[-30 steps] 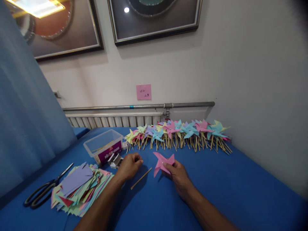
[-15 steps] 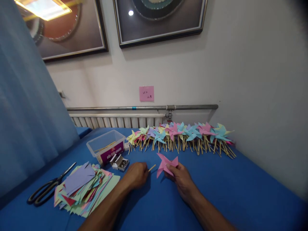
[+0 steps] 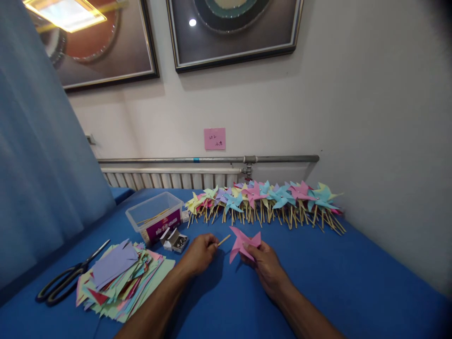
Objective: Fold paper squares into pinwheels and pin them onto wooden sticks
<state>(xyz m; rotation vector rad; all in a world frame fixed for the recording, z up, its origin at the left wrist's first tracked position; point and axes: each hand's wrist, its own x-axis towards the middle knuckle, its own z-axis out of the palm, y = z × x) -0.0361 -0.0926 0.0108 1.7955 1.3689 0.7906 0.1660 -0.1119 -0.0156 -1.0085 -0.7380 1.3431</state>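
Observation:
Between the fingers of my left hand (image 3: 202, 253) is a thin wooden stick (image 3: 224, 240), its free end pointing toward the pink paper pinwheel. My right hand (image 3: 263, 261) pinches that pink paper pinwheel (image 3: 240, 245), thumb near its centre. A small gap separates the stick's tip from the pinwheel. Left of my left hand stands an open little box of metal pushpins (image 3: 181, 242). A pile of coloured paper sheets (image 3: 116, 270) lies by my left forearm.
Several finished pinwheels on sticks (image 3: 264, 200) lie in a row along the back. A clear plastic tub (image 3: 141, 212) holds sticks at the left. Black-handled scissors (image 3: 67, 278) lie beyond the paper pile. A blue curtain (image 3: 42, 155) hangs at left.
My left hand has lifted and turned slightly, and more of the stick shows, tilted up toward the pinwheel. The right hand and pinwheel stay nearly in place.

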